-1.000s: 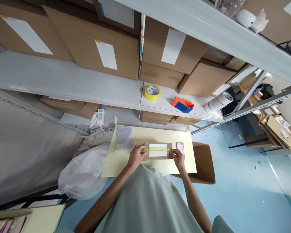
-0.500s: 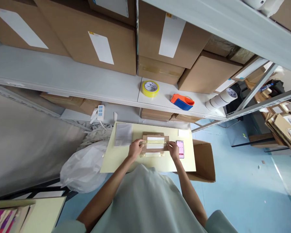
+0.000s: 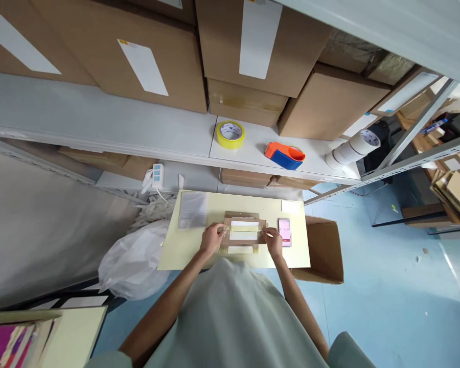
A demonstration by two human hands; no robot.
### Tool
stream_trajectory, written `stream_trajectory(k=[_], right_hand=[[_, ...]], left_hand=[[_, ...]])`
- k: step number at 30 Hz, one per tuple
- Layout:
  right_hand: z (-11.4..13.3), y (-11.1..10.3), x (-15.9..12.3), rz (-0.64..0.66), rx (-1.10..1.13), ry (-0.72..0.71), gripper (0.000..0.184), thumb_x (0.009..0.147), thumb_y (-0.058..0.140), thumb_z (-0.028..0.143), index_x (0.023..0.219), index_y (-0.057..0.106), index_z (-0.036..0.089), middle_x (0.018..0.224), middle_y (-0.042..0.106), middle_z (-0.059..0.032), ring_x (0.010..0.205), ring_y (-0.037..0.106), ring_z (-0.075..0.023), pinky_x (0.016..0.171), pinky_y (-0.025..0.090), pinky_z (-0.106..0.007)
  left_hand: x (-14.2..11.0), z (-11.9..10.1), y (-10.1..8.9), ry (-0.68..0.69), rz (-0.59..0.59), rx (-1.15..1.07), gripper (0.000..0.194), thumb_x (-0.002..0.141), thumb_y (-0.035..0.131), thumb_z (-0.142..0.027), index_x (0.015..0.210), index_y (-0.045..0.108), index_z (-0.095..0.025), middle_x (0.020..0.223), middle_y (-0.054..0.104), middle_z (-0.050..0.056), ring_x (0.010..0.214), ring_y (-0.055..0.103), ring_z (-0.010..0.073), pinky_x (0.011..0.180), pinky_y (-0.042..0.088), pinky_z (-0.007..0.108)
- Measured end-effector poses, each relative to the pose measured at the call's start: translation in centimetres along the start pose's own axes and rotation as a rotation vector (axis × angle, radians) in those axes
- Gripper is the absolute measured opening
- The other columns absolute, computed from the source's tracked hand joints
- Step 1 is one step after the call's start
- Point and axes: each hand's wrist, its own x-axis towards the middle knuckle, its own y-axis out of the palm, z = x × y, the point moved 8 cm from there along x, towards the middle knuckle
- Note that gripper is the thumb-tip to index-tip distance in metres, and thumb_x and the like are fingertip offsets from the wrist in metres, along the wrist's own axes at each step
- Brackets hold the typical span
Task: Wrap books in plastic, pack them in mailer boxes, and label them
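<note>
A small brown cardboard box (image 3: pixel 235 238) with white label paper lies on the pale yellow table in front of me. A strip of clear yellowish tape (image 3: pixel 245 229) runs across it from side to side. My left hand (image 3: pixel 212 238) is closed in a pinch at the left end of the strip, by the box's left edge. At the right end, my right hand (image 3: pixel 273 241) pinches the tape with thumb and fingers. Brown cardboard shows behind the upper piece, and a white, taped strip shows in front. How these layers join is unclear.
A phone (image 3: pixel 284 232) lies right of my right hand, a clear plastic sheet (image 3: pixel 192 210) at the table's left. On the shelf are a yellow tape roll (image 3: pixel 230 135), an orange-blue tape dispenser (image 3: pixel 284 156) and white rolls (image 3: pixel 353 149). An open carton (image 3: pixel 324 250) stands right.
Both hands have kept their pinch at the tape ends. Cardboard behind and a taped white strip in front have come into sight around the box. The view has shifted slightly.
</note>
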Motion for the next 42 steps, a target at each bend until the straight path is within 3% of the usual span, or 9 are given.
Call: stream_trajectory(k=[7, 11, 15, 20, 23, 26, 32, 36, 42], right_hand=[[0.7, 0.3, -0.4, 0.029, -0.09, -0.028, 0.027, 0.094, 0.062, 0.045, 0.098, 0.08, 0.024, 0.113, 0.076, -0.01, 0.094, 0.077, -0.0265, 0.088, 0.063, -0.04], [3.3, -0.8, 0.3, 0.033, -0.229, -0.089, 0.022, 0.097, 0.062, 0.037, 0.098, 0.081, 0.025, 0.122, 0.074, -0.0128, 0.102, 0.076, -0.0298, 0.089, 0.063, -0.044], [12.4, -5.6, 4.2, -0.132, -0.308, -0.36, 0.028, 0.104, 0.06, 0.042, 0.116, 0.077, 0.023, 0.128, 0.071, -0.0154, 0.116, 0.071, -0.0318, 0.103, 0.057, -0.047], [25.2, -11.2, 11.5, -0.359, -0.494, -0.659, 0.045, 0.11, 0.052, 0.05, 0.141, 0.06, 0.018, 0.143, 0.064, -0.0193, 0.133, 0.06, -0.0338, 0.112, 0.046, -0.05], [28.3, -10.8, 16.5, -0.305, -0.644, -0.627, 0.054, 0.108, 0.056, 0.053, 0.14, 0.056, 0.011, 0.134, 0.068, -0.025, 0.128, 0.061, -0.0371, 0.111, 0.043, -0.053], [28.4, -9.2, 20.4, -0.202, -0.77, -0.495, 0.051, 0.105, 0.063, 0.048, 0.134, 0.056, 0.007, 0.121, 0.074, -0.0266, 0.121, 0.067, -0.0371, 0.112, 0.041, -0.052], [28.6, -7.6, 20.3, -0.156, -0.89, -0.526, 0.045, 0.107, 0.062, 0.048, 0.126, 0.054, 0.008, 0.099, 0.079, -0.0236, 0.095, 0.076, -0.0351, 0.099, 0.051, -0.047], [29.2, -7.0, 14.4, -0.116, -0.877, -0.698, 0.052, 0.11, 0.052, 0.061, 0.128, 0.052, 0.013, 0.089, 0.078, -0.0162, 0.086, 0.076, -0.0337, 0.087, 0.057, -0.042], [29.5, -5.6, 3.8, 0.002, -0.817, -0.95, 0.049, 0.11, 0.048, 0.064, 0.128, 0.053, 0.019, 0.101, 0.078, -0.016, 0.094, 0.076, -0.0327, 0.081, 0.062, -0.04]], left_hand=[[0.0, 0.4, -0.2, 0.021, -0.02, 0.001, 0.012, 0.089, 0.068, -0.02, 0.1, 0.073, -0.021, 0.115, 0.08, 0.009, 0.081, 0.077, 0.0204, 0.088, 0.061, 0.037], [0.8, -1.8, -0.9, 0.132, -0.061, 0.063, 0.017, 0.081, 0.071, -0.017, 0.096, 0.073, -0.023, 0.109, 0.078, 0.009, 0.102, 0.076, 0.0263, 0.1, 0.06, 0.042], [3.2, -7.9, -3.5, 0.29, -0.154, 0.07, 0.019, 0.087, 0.064, -0.018, 0.099, 0.076, -0.024, 0.117, 0.077, 0.009, 0.119, 0.071, 0.0278, 0.113, 0.055, 0.047], [5.7, -18.9, -8.8, 0.496, -0.274, -0.029, 0.017, 0.097, 0.062, -0.027, 0.102, 0.078, -0.023, 0.124, 0.075, 0.008, 0.117, 0.071, 0.0252, 0.111, 0.055, 0.043], [5.5, -24.3, -11.4, 0.607, -0.317, -0.083, 0.013, 0.098, 0.064, -0.028, 0.096, 0.076, -0.023, 0.122, 0.075, 0.007, 0.116, 0.072, 0.0245, 0.11, 0.055, 0.043], [4.6, -26.5, -12.9, 0.645, -0.355, -0.116, 0.01, 0.096, 0.067, -0.028, 0.093, 0.075, -0.022, 0.119, 0.076, 0.006, 0.115, 0.072, 0.0241, 0.109, 0.055, 0.043], [2.2, -24.3, -13.8, 0.663, -0.364, -0.171, 0.015, 0.099, 0.062, -0.026, 0.098, 0.076, -0.022, 0.117, 0.078, 0.006, 0.113, 0.073, 0.0225, 0.105, 0.058, 0.039], [-0.4, -21.1, -14.7, 0.634, -0.367, -0.23, 0.019, 0.102, 0.058, -0.025, 0.109, 0.075, -0.023, 0.118, 0.079, 0.005, 0.112, 0.074, 0.0212, 0.105, 0.059, 0.038], [-4.8, -17.4, -16.7, 0.531, -0.402, -0.333, 0.027, 0.104, 0.06, -0.034, 0.128, 0.069, -0.024, 0.124, 0.076, 0.006, 0.11, 0.073, 0.0194, 0.102, 0.061, 0.035]])
